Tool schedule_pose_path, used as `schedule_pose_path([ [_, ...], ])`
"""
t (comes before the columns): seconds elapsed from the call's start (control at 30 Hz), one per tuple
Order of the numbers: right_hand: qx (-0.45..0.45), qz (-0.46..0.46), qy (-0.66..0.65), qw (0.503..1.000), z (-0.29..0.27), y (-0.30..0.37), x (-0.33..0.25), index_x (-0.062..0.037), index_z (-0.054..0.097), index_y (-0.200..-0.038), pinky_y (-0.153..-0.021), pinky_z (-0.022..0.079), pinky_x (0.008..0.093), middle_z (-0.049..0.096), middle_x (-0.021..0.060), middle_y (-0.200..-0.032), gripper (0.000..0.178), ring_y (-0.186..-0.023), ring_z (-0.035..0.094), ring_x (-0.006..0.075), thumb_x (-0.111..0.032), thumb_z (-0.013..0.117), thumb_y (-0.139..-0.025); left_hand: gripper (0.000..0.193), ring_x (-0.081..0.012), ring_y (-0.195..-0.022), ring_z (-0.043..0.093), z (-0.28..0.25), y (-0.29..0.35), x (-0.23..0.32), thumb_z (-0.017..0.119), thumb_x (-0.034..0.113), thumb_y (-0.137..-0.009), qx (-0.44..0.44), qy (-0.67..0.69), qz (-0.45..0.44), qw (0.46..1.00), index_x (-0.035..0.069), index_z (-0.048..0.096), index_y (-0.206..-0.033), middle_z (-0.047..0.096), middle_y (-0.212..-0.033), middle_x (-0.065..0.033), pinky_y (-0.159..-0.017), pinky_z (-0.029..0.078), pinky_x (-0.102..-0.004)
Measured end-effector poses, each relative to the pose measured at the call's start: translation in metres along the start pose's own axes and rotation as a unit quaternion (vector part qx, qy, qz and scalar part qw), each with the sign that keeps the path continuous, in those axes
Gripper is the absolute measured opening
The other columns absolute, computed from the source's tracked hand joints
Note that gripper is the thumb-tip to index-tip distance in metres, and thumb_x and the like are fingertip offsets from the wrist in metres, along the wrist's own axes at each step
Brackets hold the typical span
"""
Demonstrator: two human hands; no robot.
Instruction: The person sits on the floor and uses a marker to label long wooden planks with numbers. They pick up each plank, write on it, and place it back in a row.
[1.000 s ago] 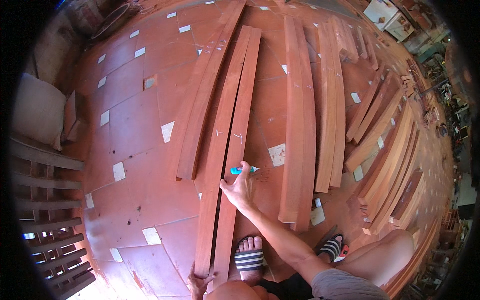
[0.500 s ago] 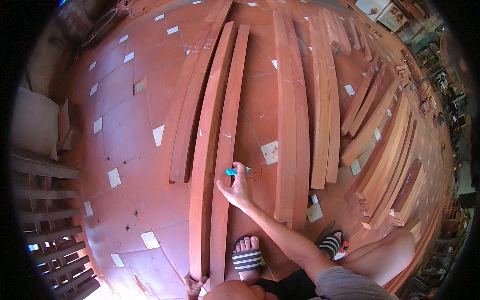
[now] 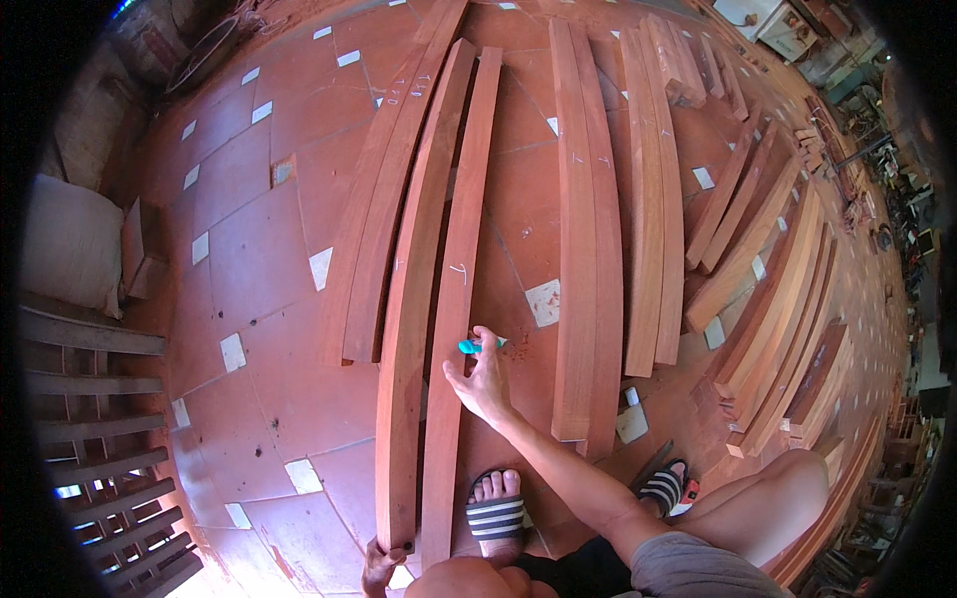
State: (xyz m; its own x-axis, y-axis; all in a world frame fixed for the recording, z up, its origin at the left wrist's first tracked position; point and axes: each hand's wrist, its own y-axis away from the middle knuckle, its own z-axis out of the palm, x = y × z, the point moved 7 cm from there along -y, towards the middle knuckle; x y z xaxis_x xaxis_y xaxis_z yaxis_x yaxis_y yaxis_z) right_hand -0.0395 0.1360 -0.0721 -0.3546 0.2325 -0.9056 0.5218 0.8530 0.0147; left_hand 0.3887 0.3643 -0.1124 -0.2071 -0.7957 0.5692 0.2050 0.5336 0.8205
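Two long reddish-brown wooden beams lie side by side in front of me, a dark gap between them. At the near end of the left beam [image 3: 402, 429], my left hand [image 3: 380, 566] is closed round its lower corner. The right beam [image 3: 458, 299] bears a white chalk-like mark on its top face. Just over that beam's right edge is my right hand [image 3: 484, 387], its thumb and fingers curled. It holds a small turquoise stick-like object [image 3: 469, 347] with a pale end; its exact kind is too small to tell.
Another pair of beams [image 3: 588, 249] lies to the right, with more timber [image 3: 788, 289] beyond. Further beams [image 3: 374, 219] lie close on the left. A slatted wooden frame [image 3: 95, 429] and a pale sack [image 3: 70, 239] stand far left. My sandalled foot [image 3: 495, 508] is beside the right beam.
The left beam has rolled a little leftward under my left hand; its white mark now sits nearer its left edge and the gap is wider. My right hand has shifted slightly right.
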Motion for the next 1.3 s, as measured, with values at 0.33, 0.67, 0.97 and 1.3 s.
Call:
schedule_pose_path([
  [0.33,-0.006,0.012,-0.010,1.000,-0.002,0.011,0.001,0.0014,0.038,-0.141,-0.089,0.051,0.0478,0.062,0.0215,-0.109,0.073,-0.102,0.064,0.0368,-0.021,0.080,-0.086,0.057,-0.0140,-0.073,0.061,-0.004,-0.003,-0.014,0.082,0.024,-0.067,-0.012,0.078,-0.018,0.997,-0.002,0.064,-0.115,0.067,-0.089,-0.0048,-0.062,0.049,-0.0317],
  [0.67,-0.042,0.054,-0.024,0.997,-0.003,0.025,0.013,-0.0038,0.034,-0.148,-0.081,0.055,0.0364,0.058,0.0150,-0.117,0.079,-0.104,0.062,0.0246,-0.027,0.081,-0.088,0.066,-0.0133,-0.066,0.059,-0.003,-0.006,-0.012,0.090,0.020,-0.068,-0.038,0.122,-0.012,0.992,-0.009,0.057,-0.117,0.064,-0.090,-0.0086,-0.055,0.048,-0.0273],
  [0.97,-0.010,0.031,-0.032,0.999,-0.006,0.033,0.015,-0.0008,0.037,-0.144,-0.078,0.054,0.0428,0.063,0.0196,-0.111,0.072,-0.098,0.065,0.0313,-0.020,0.079,-0.087,0.063,-0.0129,-0.064,0.059,0.002,-0.001,-0.003,0.087,0.017,-0.069,-0.036,0.135,0.008,0.990,-0.008,0.056,-0.118,0.063,-0.086,-0.0073,-0.056,0.050,-0.0268],
  [1.3,-0.024,0.048,-0.038,0.998,-0.013,0.033,0.023,-0.0017,0.035,-0.146,-0.082,0.058,0.0370,0.059,0.0188,-0.121,0.074,-0.106,0.063,0.0281,-0.025,0.078,-0.091,0.063,-0.0160,-0.066,0.063,-0.002,-0.004,-0.009,0.087,0.015,-0.070,-0.045,0.145,-0.008,0.988,-0.009,0.056,-0.120,0.066,-0.089,-0.0089,-0.059,0.053,-0.0288],
])
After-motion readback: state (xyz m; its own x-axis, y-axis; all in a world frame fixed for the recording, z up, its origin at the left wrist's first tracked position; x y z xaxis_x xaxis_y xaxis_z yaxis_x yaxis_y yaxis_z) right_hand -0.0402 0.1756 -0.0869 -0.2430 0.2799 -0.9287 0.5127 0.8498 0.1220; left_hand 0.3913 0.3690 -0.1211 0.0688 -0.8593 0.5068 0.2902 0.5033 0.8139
